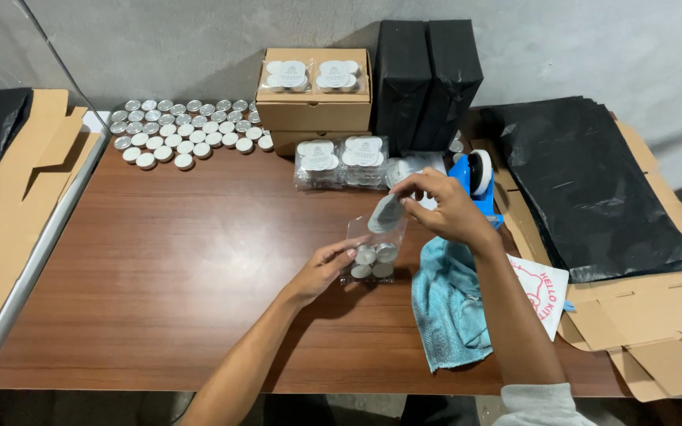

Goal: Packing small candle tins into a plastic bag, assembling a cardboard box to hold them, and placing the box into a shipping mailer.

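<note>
Head view shows our left hand (321,268) steadying a small clear plastic bag (374,246) that stands upright on the brown wooden table (167,268), fingers closed lightly against its lower side. About 4 small round silver-cased tea-light candles (372,260) sit in the bottom of the bag. Our right hand (444,209) pinches 1 further silver-cased candle (386,213) between thumb and fingertips, tilted at the bag's open mouth; the grip is narrow and closed on the candle.

At the far left of the table, loose candles lie in rows (187,130). Sealed clear packs of candles (341,162) rest in front of 2 stacked brown cardboard boxes (313,102). A blue tape dispenser (475,177) stands just behind the right hand, and a teal cloth (447,304) lies under the right forearm.

Risks noted:
- The bag is flimsy and held on 1 side only; we judge it could fold or tip, spilling the candles inside.
- The tilted candle could catch the bag's rim and drop onto the table.
- The cloth under the forearm could drag and nudge the bag.
</note>
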